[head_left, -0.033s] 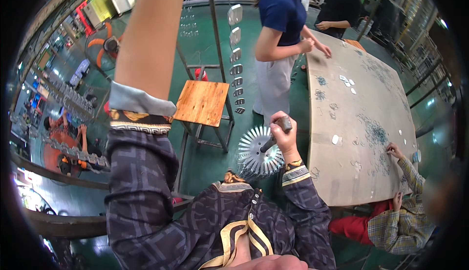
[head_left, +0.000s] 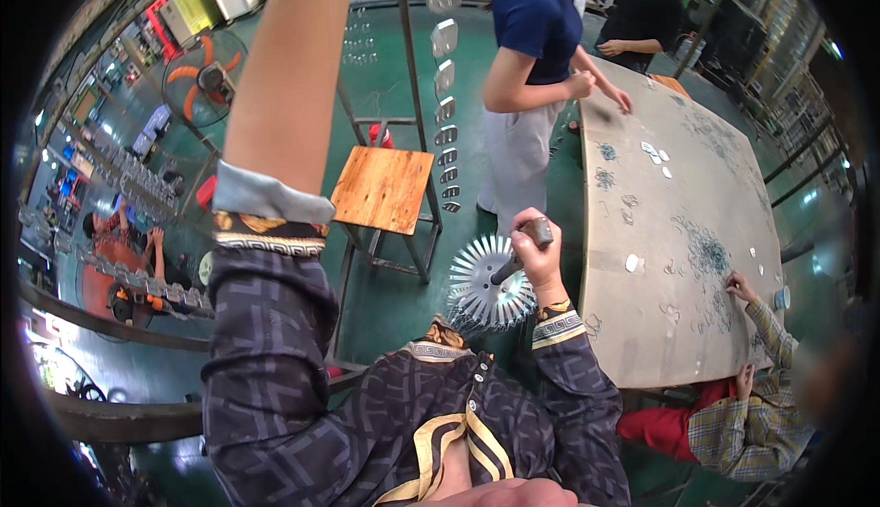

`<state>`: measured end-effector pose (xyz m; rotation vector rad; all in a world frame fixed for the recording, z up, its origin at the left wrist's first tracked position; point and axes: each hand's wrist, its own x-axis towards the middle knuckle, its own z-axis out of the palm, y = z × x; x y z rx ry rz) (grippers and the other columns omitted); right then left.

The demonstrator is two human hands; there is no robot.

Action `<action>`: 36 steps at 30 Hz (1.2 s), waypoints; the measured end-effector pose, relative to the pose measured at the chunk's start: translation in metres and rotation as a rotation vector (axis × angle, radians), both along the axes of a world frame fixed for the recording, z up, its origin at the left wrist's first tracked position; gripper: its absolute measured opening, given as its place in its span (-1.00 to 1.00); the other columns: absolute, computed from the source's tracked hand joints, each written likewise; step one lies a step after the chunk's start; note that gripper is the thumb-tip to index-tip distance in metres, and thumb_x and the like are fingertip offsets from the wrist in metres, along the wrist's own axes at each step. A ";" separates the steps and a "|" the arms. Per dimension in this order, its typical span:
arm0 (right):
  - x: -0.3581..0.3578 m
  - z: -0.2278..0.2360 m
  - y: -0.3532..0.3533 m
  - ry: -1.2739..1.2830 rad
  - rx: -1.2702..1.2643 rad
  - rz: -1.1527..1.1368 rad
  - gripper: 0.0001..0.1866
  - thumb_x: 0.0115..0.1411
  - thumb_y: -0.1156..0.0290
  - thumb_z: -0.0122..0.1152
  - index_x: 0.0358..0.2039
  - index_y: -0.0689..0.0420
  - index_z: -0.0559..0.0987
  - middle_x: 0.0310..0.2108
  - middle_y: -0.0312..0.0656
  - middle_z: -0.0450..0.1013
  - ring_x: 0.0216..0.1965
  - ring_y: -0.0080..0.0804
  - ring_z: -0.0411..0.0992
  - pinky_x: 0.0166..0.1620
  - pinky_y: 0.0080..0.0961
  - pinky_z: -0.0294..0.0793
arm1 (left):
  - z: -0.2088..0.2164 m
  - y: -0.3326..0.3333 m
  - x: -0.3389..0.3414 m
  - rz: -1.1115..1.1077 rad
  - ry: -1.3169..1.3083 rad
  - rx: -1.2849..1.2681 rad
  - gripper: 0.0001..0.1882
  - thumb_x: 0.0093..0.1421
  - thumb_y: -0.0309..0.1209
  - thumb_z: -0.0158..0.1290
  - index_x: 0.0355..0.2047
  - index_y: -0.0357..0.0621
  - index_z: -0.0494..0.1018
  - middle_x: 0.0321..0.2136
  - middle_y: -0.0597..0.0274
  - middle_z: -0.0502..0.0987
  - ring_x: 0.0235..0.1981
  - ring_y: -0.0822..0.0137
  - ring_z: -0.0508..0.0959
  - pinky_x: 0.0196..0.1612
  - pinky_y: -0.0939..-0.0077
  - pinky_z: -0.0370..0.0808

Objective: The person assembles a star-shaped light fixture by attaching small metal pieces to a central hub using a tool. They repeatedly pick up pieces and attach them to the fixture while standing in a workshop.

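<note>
My right hand (head_left: pixel 537 248) is wrapped round the dark handle (head_left: pixel 542 232) of a round metal disc rack (head_left: pixel 493 282). Slots run all round the disc's rim like spokes, and many thin wire pieces (head_left: pixel 477 319) hang beneath it. The rack is held in front of my body, above the green floor. My left arm (head_left: pixel 289 94) reaches up past the upper edge of the picture, so its hand is out of sight. To the right of that arm hangs a vertical row of shiny metal pieces (head_left: pixel 445 76), with no hand of mine visible on them.
A wooden-topped stool (head_left: pixel 383 191) stands ahead. At right, a large table (head_left: pixel 632 324) bears scattered wire rings (head_left: pixel 706 250) and white pieces (head_left: pixel 632 263); co-workers (head_left: pixel 532 21) stand or sit around it. Left are a metal rail (head_left: pixel 119 422), an orange-bladed fan (head_left: pixel 206 81) and another person (head_left: pixel 156 255).
The whole scene sits slightly farther right in the picture. My right hand keeps its hold on the rack's handle, and my left arm stays raised.
</note>
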<state>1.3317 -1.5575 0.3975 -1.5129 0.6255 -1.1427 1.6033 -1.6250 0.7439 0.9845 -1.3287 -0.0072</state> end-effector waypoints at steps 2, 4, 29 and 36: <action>0.003 0.000 0.002 0.001 0.011 0.027 -0.93 -0.08 0.50 0.09 -0.54 0.22 0.44 -0.67 -0.38 0.29 -0.62 -0.70 0.22 -0.53 -0.71 0.19 | -0.043 0.013 0.024 -0.008 0.070 0.061 -0.89 0.12 -0.40 0.07 -0.43 -0.15 0.55 -0.59 0.29 0.52 -0.57 0.45 0.47 -0.49 0.54 0.38; 0.002 0.001 0.001 0.011 0.046 0.013 -0.93 -0.06 0.49 0.09 -0.54 0.21 0.44 -0.69 -0.42 0.26 -0.65 -0.74 0.19 -0.55 -0.74 0.15 | -0.093 0.019 0.035 -0.063 0.123 0.106 -0.89 0.14 -0.41 0.06 -0.41 -0.17 0.54 -0.57 0.29 0.53 -0.55 0.48 0.47 -0.47 0.56 0.40; 0.011 0.003 -0.007 -0.060 0.071 0.116 -0.81 0.00 0.39 0.02 -0.46 0.27 0.35 -0.75 -0.37 0.13 -0.75 -0.67 0.04 -0.60 -0.65 0.15 | -0.530 0.154 0.002 -0.270 0.488 0.786 -0.95 0.16 -0.57 0.00 -0.40 -0.30 0.45 -0.53 0.42 0.47 -0.48 0.61 0.40 -0.38 0.69 0.38; 0.015 0.006 -0.005 -0.064 0.056 0.117 -0.80 0.01 0.37 0.03 -0.46 0.26 0.33 -0.75 -0.38 0.11 -0.76 -0.67 0.02 -0.59 -0.64 0.15 | -0.582 0.178 -0.019 -0.264 0.263 0.863 -0.92 0.11 -0.55 0.04 -0.37 -0.29 0.48 -0.50 0.22 0.56 -0.44 0.51 0.52 -0.33 0.59 0.45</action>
